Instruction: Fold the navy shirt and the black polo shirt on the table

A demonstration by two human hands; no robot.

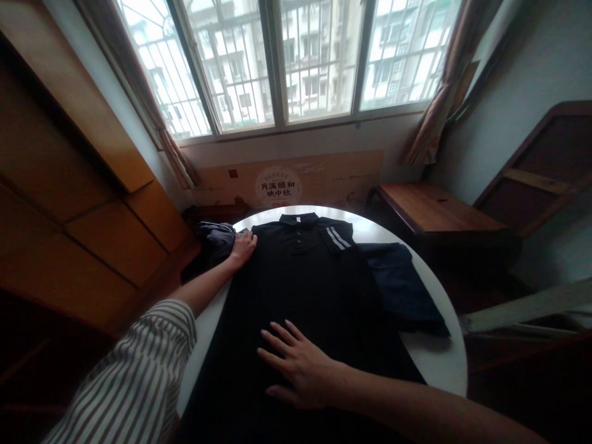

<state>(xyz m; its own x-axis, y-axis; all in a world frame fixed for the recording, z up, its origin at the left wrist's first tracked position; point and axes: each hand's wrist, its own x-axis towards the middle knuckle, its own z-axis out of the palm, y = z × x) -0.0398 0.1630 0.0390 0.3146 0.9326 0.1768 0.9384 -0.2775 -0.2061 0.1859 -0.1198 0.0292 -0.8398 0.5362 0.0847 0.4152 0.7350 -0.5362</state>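
- left hand point(243, 248): at upper centre-left of the frame, on the edge of a black short-sleeved polo shirt point(296, 302); its fingers are closed together and slightly curled at the shirt's shoulder, though I cannot tell whether they pinch the cloth
- right hand point(300, 367): low in the frame, flat on the shirt's front; its fingers are open and spread, gripping nothing
- the shirt lies flat and face up on a round white table point(437, 361), with its black collar point(298, 219) toward the window and its body running off the bottom of the frame; 2 white stripes mark the sleeve point(336, 237) on the right of the frame
- a folded dark navy garment point(402, 283) lies on the table, partly under the shirt's right-of-frame side; a crumpled grey-blue cloth point(213, 242) sits just beside the left hand, at the table's far left edge
- a white-and-brown striped sleeve point(139, 370) covers the left arm at lower left
- a tan printed board with Chinese characters point(277, 188) stands beneath a barred window point(287, 61) at the top of the frame; a brown wooden bench point(435, 206) stands at middle right; orange-brown wooden cabinets point(92, 216) fill the left side
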